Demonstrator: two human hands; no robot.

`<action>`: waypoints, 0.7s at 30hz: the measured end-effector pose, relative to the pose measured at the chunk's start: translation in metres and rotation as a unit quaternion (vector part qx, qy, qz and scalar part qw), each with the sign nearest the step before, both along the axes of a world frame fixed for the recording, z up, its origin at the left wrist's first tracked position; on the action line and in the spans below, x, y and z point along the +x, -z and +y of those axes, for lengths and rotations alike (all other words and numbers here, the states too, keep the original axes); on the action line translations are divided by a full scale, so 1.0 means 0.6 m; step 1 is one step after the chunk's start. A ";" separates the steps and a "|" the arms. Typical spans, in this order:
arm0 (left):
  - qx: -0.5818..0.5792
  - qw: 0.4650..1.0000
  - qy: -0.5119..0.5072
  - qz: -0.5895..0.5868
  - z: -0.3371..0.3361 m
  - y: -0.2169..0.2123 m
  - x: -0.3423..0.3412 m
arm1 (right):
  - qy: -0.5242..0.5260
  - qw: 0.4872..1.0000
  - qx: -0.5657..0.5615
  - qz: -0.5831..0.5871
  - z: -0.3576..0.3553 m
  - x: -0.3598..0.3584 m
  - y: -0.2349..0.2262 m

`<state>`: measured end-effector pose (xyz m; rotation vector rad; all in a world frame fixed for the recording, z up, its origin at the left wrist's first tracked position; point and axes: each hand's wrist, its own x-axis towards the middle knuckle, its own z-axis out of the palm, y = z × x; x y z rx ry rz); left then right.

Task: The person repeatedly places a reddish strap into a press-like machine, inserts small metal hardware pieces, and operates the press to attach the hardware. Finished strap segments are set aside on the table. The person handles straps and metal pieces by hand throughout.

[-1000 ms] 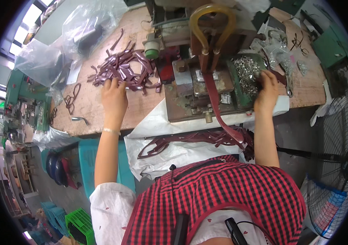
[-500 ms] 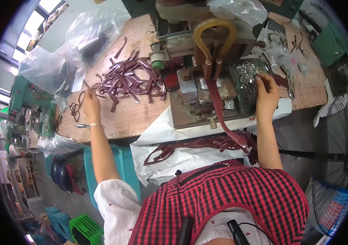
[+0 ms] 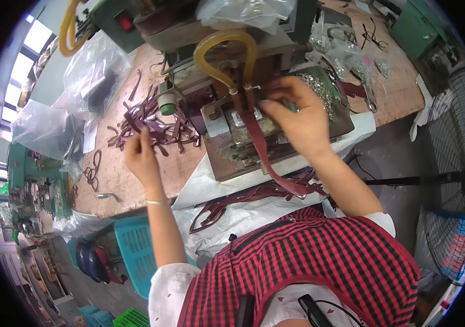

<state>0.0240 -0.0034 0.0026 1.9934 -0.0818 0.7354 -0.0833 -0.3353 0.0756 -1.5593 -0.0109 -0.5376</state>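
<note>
Plywood workbench (image 3: 134,185) fills the upper middle of the view, its brown top worn and scuffed, in a workshop with bright windows far left and a pedestal fan (image 3: 450,180) standing on the grey floor to the right. Bolted on the bench is a green press machine (image 3: 227,65) with a yellow hose (image 3: 216,46) looping over its front and a red button near its top. White paper sheet (image 3: 205,185) hangs over the bench edge below the machine's rusty base plate.

A long maroon strap (image 3: 262,150) runs from the machine's die down over the edge into a tangle of straps on the paper. The right hand (image 3: 298,117) is at the die, thumb and fingertips pressed together, pinching something small just above the strap's upper end; what it is cannot be told. The left hand (image 3: 142,158) rests on the bench with curled fingers touching the near edge of a pile of cut maroon strap pieces (image 3: 148,122).

Clear plastic bags (image 3: 88,82) lie crumpled at the bench's left, a tray of small metal rivets (image 3: 319,90) sits beside the right hand, and a turquoise plastic crate (image 3: 134,245) stands below.
</note>
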 end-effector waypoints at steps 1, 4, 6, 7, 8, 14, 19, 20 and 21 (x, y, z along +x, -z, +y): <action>-0.028 0.999 0.034 -0.004 -0.033 -0.001 -0.028 | 0.002 1.000 0.014 -0.009 0.014 0.004 0.007; -0.164 0.980 0.105 0.032 -0.073 0.008 -0.058 | 0.028 0.999 0.041 0.015 0.029 0.000 0.005; -0.160 0.979 0.120 -0.025 -0.100 -0.045 -0.082 | 0.002 0.995 0.095 0.021 0.034 -0.003 -0.012; -0.176 0.973 0.135 -0.065 -0.119 -0.084 -0.098 | -0.018 0.992 0.122 0.038 0.039 -0.004 -0.024; -0.160 0.972 0.137 -0.107 -0.133 -0.120 -0.117 | -0.039 0.986 0.151 0.056 0.043 -0.006 -0.039; 0.092 0.915 0.265 -0.291 -0.181 -0.168 -0.175 | -0.026 0.998 0.048 -0.012 0.057 -0.063 -0.048; 0.254 0.833 0.332 -0.362 -0.245 -0.148 -0.159 | 0.150 0.933 -0.319 -0.075 -0.030 -0.022 0.025; 0.263 0.828 0.316 -0.382 -0.253 -0.137 -0.160 | 0.181 0.917 -0.355 -0.027 -0.063 -0.013 0.047; 0.263 0.828 0.317 -0.379 -0.253 -0.135 -0.157 | 0.213 0.876 -0.431 0.045 -0.100 -0.013 0.072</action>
